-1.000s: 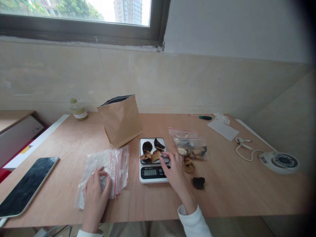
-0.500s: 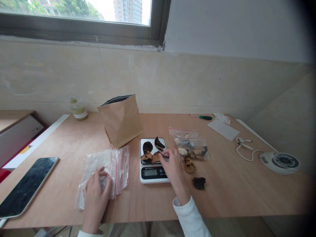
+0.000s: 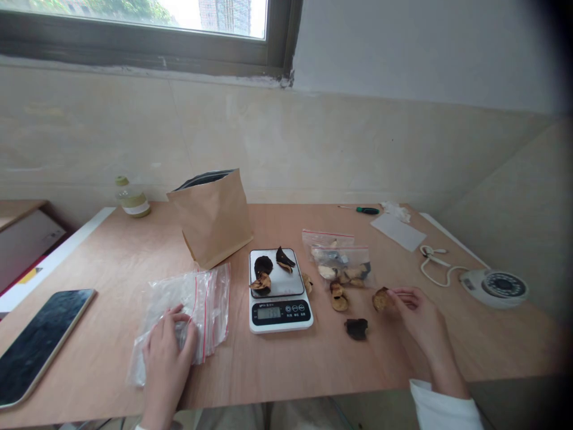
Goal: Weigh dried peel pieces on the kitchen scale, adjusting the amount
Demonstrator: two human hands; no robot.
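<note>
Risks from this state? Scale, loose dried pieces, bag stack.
1. The right hand pinches a dried slice lightly at its edge; it could slip.
2. One piece overhangs the scale platform's edge and may slide off.
3. The left hand rests on slick zip bags; the stack may shift.

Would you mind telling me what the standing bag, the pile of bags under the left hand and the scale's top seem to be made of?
The standing bag looks like matte brown kraft paper with a dark, possibly foil, lining at its open mouth. The pile of bags under the left hand looks like thin clear plastic: see-through, crinkled, with red zip strips. The scale's top looks like shiny metal or glass; I cannot tell which.
</note>
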